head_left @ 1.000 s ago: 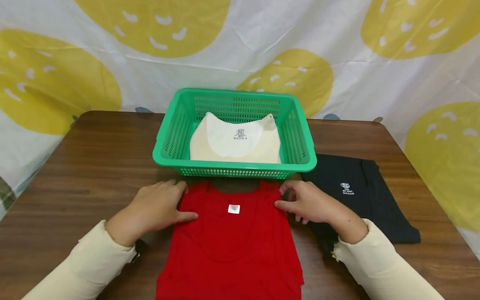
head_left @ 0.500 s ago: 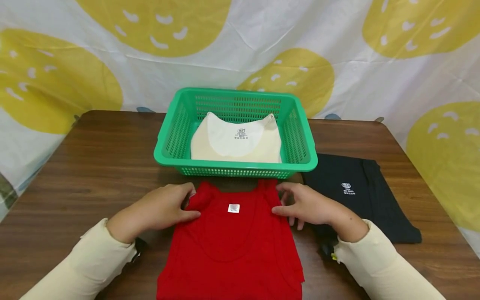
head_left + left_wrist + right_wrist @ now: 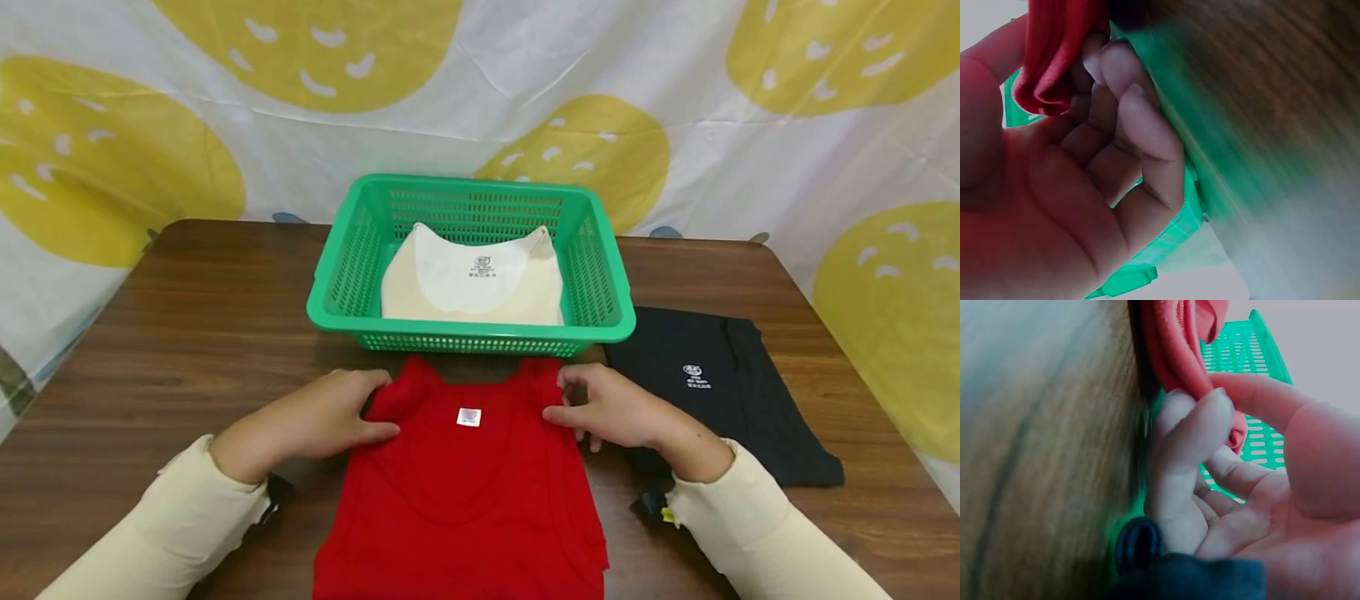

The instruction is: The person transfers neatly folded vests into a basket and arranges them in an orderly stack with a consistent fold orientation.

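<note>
A red tank top lies flat on the wooden table, neckline toward the green basket. My left hand pinches its left shoulder strap, seen close in the left wrist view as red cloth between thumb and curled fingers. My right hand pinches the right shoulder strap; the right wrist view shows red cloth between thumb and fingers. A folded cream top lies inside the basket.
A black garment lies on the table to the right, partly under my right forearm. The basket stands just beyond the red top. A white cloth with yellow smiley shapes hangs behind the table.
Both hands have moved slightly inward and closed on the shoulder straps, bunching the top edge of the red top a little toward the basket.
</note>
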`<state>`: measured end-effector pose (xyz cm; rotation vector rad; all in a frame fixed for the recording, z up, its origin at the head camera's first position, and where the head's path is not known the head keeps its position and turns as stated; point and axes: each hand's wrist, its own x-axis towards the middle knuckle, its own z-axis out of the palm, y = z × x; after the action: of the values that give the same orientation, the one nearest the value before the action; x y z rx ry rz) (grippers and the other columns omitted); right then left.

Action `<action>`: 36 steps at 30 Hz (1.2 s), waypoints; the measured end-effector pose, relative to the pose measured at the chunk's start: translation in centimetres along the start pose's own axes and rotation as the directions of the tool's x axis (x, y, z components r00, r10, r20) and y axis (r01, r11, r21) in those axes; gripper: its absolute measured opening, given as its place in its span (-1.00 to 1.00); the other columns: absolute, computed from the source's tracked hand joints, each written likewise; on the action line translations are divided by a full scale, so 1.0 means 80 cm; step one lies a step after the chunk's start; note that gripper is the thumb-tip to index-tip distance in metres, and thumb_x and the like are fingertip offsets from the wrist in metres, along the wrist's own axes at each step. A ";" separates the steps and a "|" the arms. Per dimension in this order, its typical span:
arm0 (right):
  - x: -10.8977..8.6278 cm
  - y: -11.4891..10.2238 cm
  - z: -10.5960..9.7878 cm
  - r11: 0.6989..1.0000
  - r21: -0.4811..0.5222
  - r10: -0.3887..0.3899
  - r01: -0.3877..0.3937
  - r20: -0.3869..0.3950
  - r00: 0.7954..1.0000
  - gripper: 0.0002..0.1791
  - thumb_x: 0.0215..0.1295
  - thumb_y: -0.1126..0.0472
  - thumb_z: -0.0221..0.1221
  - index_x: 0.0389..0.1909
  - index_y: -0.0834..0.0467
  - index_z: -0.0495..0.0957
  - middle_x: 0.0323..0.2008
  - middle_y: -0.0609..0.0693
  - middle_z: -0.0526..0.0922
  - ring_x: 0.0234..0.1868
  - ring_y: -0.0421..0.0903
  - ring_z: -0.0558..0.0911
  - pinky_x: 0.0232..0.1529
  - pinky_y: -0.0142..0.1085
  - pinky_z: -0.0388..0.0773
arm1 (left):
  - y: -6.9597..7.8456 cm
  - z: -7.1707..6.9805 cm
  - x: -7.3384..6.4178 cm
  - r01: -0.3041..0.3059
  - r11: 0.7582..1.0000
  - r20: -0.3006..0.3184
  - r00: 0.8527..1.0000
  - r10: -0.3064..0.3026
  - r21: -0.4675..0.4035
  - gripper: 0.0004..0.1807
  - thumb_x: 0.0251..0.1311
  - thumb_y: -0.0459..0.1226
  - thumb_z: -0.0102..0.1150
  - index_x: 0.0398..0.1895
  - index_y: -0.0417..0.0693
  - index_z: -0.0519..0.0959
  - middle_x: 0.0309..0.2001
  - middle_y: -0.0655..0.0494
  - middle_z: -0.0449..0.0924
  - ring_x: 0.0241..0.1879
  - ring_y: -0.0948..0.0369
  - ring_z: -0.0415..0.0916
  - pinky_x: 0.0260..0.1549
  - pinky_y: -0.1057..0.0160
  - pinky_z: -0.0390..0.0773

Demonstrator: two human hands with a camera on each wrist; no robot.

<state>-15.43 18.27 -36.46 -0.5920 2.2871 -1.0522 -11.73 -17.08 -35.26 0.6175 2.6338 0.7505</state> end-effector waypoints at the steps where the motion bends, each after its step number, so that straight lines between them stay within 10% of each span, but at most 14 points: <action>1: 0.000 0.000 0.000 1.000 -0.004 -0.005 0.005 -0.005 1.000 -0.76 0.34 0.15 0.27 -0.22 0.20 0.44 -0.53 0.06 0.60 -0.68 -0.07 0.59 -0.49 -0.21 0.65 | 0.000 -0.001 0.000 -0.010 1.000 0.003 1.000 0.010 -0.014 -0.73 0.19 -0.16 0.37 -0.19 -0.07 0.51 -0.47 0.22 0.53 -0.45 0.30 0.45 -0.38 0.31 0.50; 7: 0.000 0.000 -0.001 0.991 0.133 -0.006 0.000 0.048 0.999 -0.74 0.38 0.23 0.18 -0.07 0.30 0.40 -0.33 0.04 0.64 -0.52 -0.09 0.62 -0.41 -0.20 0.69 | -0.005 -0.005 -0.002 -0.055 0.987 0.074 0.995 0.067 -0.151 -0.70 0.24 -0.15 0.33 -0.10 -0.08 0.50 -0.40 0.21 0.57 -0.53 0.31 0.49 -0.41 0.30 0.57; 19: -0.002 -0.004 0.003 0.984 0.172 0.012 -0.050 0.215 0.976 -0.66 0.33 0.14 0.29 -0.04 0.27 0.47 -0.39 0.08 0.72 -0.52 -0.04 0.72 -0.42 -0.18 0.71 | -0.006 -0.007 -0.004 0.040 0.944 0.208 0.978 0.031 -0.328 -0.29 0.25 -0.12 0.34 0.39 -0.05 0.24 -0.05 -0.03 0.53 -0.51 0.16 0.53 -0.58 0.12 0.64; 28: -0.007 -0.009 0.006 0.997 0.066 -0.038 0.027 0.182 0.982 -0.81 0.34 0.19 0.26 -0.23 0.23 0.51 -0.47 0.01 0.66 -0.52 -0.12 0.62 -0.46 -0.34 0.60 | -0.004 -0.008 -0.003 0.051 0.954 0.165 0.986 -0.002 -0.295 -0.61 0.25 -0.18 0.33 0.03 -0.13 0.45 -0.37 0.08 0.60 -0.54 0.19 0.57 -0.59 0.16 0.65; 36: -0.024 -0.024 -0.003 0.994 0.061 -0.108 0.096 0.240 0.965 -0.82 0.41 0.17 0.19 -0.10 0.18 0.50 -0.33 0.00 0.68 -0.37 -0.12 0.64 -0.37 -0.30 0.64 | -0.004 -0.016 -0.015 -0.020 0.925 0.166 0.982 0.090 -0.380 -0.57 0.32 -0.17 0.26 0.15 -0.14 0.42 -0.17 0.05 0.64 -0.31 0.17 0.64 -0.37 0.20 0.70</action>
<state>-13.88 18.40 -34.27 -0.7809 2.0311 -1.0194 -11.33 -18.46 -34.16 0.6160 2.2300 1.1267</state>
